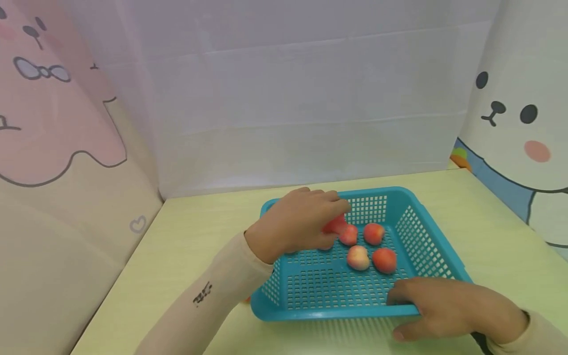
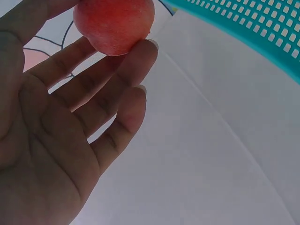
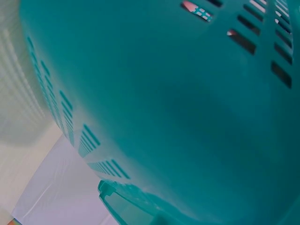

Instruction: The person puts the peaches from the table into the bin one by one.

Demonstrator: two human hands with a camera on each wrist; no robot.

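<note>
Over the left part of a turquoise plastic basket [image 1: 328,313], my left hand [image 1: 297,219] pinches a red peach [image 2: 115,26] between thumb and fingertips. The left wrist view shows the palm side, with the little finger off the fruit. Several red and yellow peaches [image 1: 384,260] lie on the basket floor, some partly hidden behind the left hand. My right hand [image 1: 457,305] grips the basket's near right corner, fingers over the rim and thumb outside. The right wrist view is filled by the basket's outer wall [image 3: 140,93]; no hand shows there.
The basket stands on a pale yellow-green table [image 1: 208,222]. An orange-red bit of something [image 1: 247,299] peeks out beside the basket, under the left sleeve. A white sheet [image 1: 293,113] hangs behind, with cartoon-printed sheets [image 1: 510,118] at the sides.
</note>
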